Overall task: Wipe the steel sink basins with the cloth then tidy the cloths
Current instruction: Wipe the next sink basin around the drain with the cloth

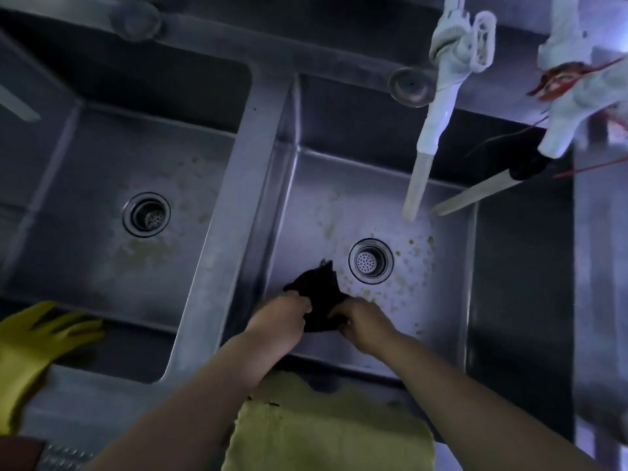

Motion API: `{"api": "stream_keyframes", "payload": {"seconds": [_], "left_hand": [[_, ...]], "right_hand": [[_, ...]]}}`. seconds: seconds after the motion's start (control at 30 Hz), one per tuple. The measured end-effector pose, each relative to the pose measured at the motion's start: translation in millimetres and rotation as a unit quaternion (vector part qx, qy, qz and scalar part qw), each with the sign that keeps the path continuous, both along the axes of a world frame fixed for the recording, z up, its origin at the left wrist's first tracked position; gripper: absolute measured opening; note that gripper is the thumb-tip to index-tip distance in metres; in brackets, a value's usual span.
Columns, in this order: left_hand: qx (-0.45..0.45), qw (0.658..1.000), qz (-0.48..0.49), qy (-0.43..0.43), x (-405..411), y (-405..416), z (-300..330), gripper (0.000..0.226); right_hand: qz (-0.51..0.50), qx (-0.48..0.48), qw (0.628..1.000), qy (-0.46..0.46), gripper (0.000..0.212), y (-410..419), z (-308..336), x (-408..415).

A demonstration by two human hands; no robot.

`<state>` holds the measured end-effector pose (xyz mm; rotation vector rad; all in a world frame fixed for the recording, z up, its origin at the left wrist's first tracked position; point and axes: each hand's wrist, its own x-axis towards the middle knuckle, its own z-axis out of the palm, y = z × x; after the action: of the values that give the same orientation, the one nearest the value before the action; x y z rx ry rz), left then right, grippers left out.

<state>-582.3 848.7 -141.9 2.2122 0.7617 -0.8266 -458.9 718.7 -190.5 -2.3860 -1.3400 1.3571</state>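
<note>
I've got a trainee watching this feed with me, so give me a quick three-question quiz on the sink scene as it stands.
1. True or false: both hands grip the dark cloth inside the right basin.
2. Which item lies over the front rim of the left basin? A) yellow glove B) white spout C) green cloth
3. Fill in: the yellowish specks lie mostly around the right basin's ____.

Key
1. True: the left hand and the right hand both hold it.
2. A, the yellow glove; the green cloth lies by the right basin's front.
3. Drain.
</note>
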Motion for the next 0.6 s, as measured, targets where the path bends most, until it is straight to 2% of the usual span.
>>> {"api": "stream_keyframes", "payload": {"seconds": [0.03,0.07,0.13,0.2,0.33,0.43,0.5,0.6], "left_hand": [[0.022,0.999,-0.022,-0.012,1.2,6.9,1.6,0.036],[0.067,0.995,-0.041,-0.061,3.1,14.6,5.6,0.03],[0.167,0.967,-0.097,-0.168,13.0,37.5,16.0,0.015],[0.255,0.928,-0.158,-0.222,29.1,67.0,25.5,0.023],[0.345,0.872,-0.201,-0.284,71.1,124.0,31.3,0.015],[0.36,0.872,-0.211,-0.255,89.7,150.8,20.9,0.017],[0.358,0.879,-0.199,-0.245,94.6,159.7,13.0,0.02],[0.359,0.875,-0.164,-0.279,94.6,163.9,4.0,0.017]], "right_hand": [[0.036,-0.045,0.998,0.015,0.036,-3.4,-7.9,-5.2],[0.047,-0.069,0.996,0.026,0.037,-6.5,-14.0,-8.5],[0.005,-0.08,0.996,0.043,0.039,-7.1,-22.8,-12.3],[-0.024,-0.078,0.995,0.05,0.039,-1.4,-32.6,-13.2],[0.086,-0.053,0.995,0.007,0.056,21.4,-57.5,-20.4],[0.093,-0.026,0.994,-0.042,0.061,28.4,-80.3,-36.5],[0.044,0.02,0.996,-0.078,0.066,31.3,-95.3,-46.7],[-0.026,0.066,0.988,-0.14,0.065,52.9,-118.0,-43.1]]}}
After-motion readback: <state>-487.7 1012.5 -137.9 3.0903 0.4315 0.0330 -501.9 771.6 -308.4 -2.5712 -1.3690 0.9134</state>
